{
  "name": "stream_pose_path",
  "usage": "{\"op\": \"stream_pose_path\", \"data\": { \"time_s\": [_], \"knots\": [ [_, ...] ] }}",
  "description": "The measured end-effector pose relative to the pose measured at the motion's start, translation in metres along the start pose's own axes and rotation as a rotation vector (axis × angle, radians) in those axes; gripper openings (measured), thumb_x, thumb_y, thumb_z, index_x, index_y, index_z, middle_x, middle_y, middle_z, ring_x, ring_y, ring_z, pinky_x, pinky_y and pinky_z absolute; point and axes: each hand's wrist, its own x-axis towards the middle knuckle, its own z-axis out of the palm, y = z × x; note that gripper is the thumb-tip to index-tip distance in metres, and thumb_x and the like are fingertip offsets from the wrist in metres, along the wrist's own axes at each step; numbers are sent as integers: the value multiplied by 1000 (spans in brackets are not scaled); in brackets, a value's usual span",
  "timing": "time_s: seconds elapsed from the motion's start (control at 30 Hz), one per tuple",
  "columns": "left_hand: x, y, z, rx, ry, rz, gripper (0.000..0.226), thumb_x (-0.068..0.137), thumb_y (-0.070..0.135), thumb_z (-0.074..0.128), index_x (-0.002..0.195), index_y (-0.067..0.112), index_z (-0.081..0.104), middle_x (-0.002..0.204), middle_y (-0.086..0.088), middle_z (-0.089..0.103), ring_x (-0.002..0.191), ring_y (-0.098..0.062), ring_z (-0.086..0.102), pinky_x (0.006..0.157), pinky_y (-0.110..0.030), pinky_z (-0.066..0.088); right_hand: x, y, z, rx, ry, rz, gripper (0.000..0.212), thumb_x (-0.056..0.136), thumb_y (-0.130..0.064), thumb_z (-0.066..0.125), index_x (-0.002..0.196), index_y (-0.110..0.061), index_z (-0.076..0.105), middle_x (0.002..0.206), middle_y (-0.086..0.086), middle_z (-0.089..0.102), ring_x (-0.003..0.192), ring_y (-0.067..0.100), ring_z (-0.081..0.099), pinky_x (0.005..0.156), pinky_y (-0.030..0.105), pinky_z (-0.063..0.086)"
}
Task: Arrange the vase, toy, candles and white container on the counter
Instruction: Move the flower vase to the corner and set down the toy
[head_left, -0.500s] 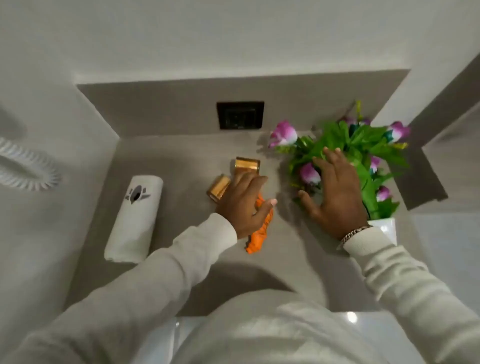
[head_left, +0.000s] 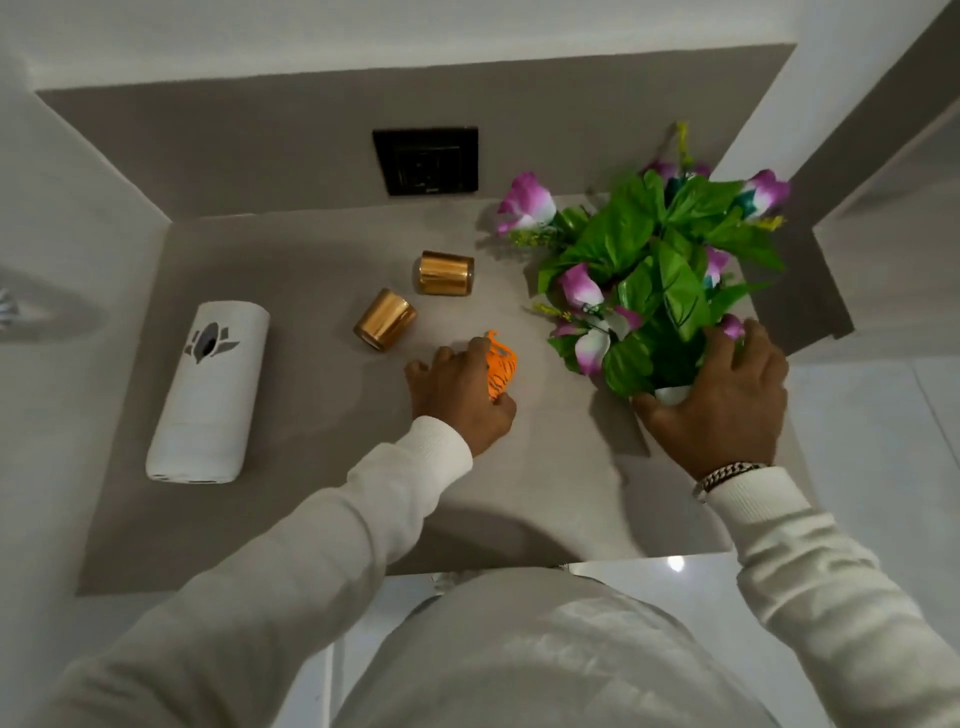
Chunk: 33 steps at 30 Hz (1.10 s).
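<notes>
My left hand is gripping the orange toy near the middle of the counter, a little toward the front edge; my fingers are closing around it and the striped body is showing on the right side of my hand. I cannot tell if the toy is touching the surface or not. My right hand is wrapping around the white vase close to the right edge, with the thumb on its left side, and the green leaves and pink flowers are rising above my fingers. The container is lying on its side near the left edge, well apart from my hands. Farther back, the two gold candles are lying on their sides near each other in the middle, the second one toward the back edge. Behind them, a dark socket is sitting in the back wall.
</notes>
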Motion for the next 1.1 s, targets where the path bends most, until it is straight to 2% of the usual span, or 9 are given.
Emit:
{"op": "stream_pose_path", "data": {
  "time_s": [0.1, 0.2, 0.37, 0.53, 0.67, 0.8, 0.9, 1.0, 1.1],
  "knots": [
    [3, 17, -3, -364, 23, -136, 45, 67, 36, 61, 110, 26, 55, 97, -4, 70, 100, -29, 61, 95, -42, 43, 13, 11, -7, -25, -187, 174, 104, 62, -66, 77, 138, -6, 41, 139, 27, 48, 124, 47, 46, 93, 57, 43],
    [10, 31, -4, -786, -51, -310, 31, 72, 26, 68, 101, 23, 61, 84, -9, 74, 79, -27, 71, 72, -37, 60, 20, 19, -14, 80, -276, 184, 82, 65, -63, 79, 115, -3, 55, 111, 25, 65, 104, 45, 60, 80, 44, 48],
    [29, 39, 11, -917, -18, -386, 29, 59, 34, 71, 86, 32, 60, 83, -9, 76, 75, -31, 73, 71, -52, 61, 31, 27, -17, 283, 64, 26, 64, 61, -56, 80, 97, -5, 65, 80, 18, 72, 78, 44, 67, 64, 34, 41],
    [36, 53, 5, -898, 28, -380, 30, 73, 23, 75, 101, 20, 62, 91, -9, 74, 88, -25, 69, 83, -34, 56, 50, 32, 3, 491, 158, 14, 71, 63, -48, 88, 116, -10, 58, 100, 12, 72, 94, 36, 68, 76, 37, 49],
    [31, 56, 3, -932, 26, -337, 31, 77, 18, 73, 105, 20, 60, 77, 7, 67, 68, 1, 64, 58, -4, 47, 51, 30, 27, 722, 172, 35, 71, 63, -39, 91, 121, -20, 52, 112, 7, 65, 104, 31, 62, 90, 45, 51],
    [18, 51, 14, -960, 21, -352, 59, 53, 38, 79, 109, 40, 59, 99, 0, 74, 92, -18, 71, 85, -41, 59, 51, 28, 42, 890, 121, 51, 83, 63, -38, 91, 130, -34, 42, 126, 8, 58, 116, 30, 58, 100, 47, 48],
    [8, 59, 15, -957, 40, -367, 48, 60, 24, 82, 87, 57, 59, 93, 6, 74, 90, -18, 71, 82, -38, 57, 47, 37, 48, 1031, 54, 148, 105, 57, -43, 94, 143, -22, 36, 135, 9, 56, 119, 26, 61, 97, 51, 52],
    [11, 70, 15, -1015, 85, -371, 47, 69, -4, 75, 90, 38, 68, 79, 6, 72, 74, -14, 69, 68, -28, 57, 52, 33, 40, 1035, 72, 168, 88, 57, -43, 90, 132, -20, 49, 117, 1, 68, 104, 17, 68, 92, 47, 56],
    [33, 82, 10, -1043, 100, -391, 36, 69, -5, 74, 99, 15, 71, 79, -4, 73, 72, -21, 68, 66, -28, 59, 75, 26, 34, 1021, 88, 163, 88, 54, -46, 85, 131, -18, 52, 114, -4, 68, 103, 13, 67, 94, 43, 55]
  ]
}}
